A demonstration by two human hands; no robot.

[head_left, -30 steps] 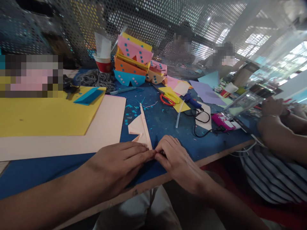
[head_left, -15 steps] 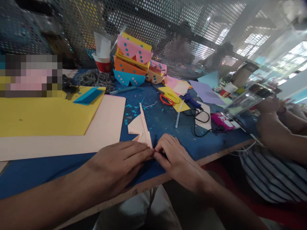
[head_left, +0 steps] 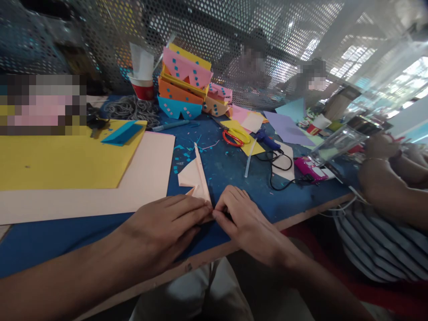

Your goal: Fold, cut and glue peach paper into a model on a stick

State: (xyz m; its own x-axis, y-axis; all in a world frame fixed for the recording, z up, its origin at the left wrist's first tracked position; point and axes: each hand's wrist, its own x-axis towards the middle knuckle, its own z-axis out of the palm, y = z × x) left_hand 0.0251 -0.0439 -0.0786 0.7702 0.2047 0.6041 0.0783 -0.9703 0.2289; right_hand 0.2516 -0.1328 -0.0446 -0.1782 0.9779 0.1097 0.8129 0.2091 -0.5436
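Observation:
A folded pale peach paper (head_left: 190, 174) with a notch cut in one side lies on the blue table near its front edge. My left hand (head_left: 170, 223) lies over the paper's near part, fingers together, pressing it down. At the paper's near right end, my right hand (head_left: 239, 218) has its thumb and index finger pinched at the folded edge, touching my left fingertips. The near end of the paper is hidden under my fingers. Small blue paper scraps (head_left: 179, 158) are scattered just beyond it.
Yellow sheet (head_left: 67, 160) and large peach sheet (head_left: 150, 169) lie left. Behind stand decorated folded papers (head_left: 187, 71) and a red-white cup (head_left: 143, 87). Scissors (head_left: 233, 138), a blue glue gun (head_left: 267, 140) with cord, and a clear jar (head_left: 337, 142) sit right. Another person's arm (head_left: 388, 178) is far right.
My fingertips have shifted very slightly left along the folded edge. Both hands otherwise keep the same place, and the paper has hardly moved.

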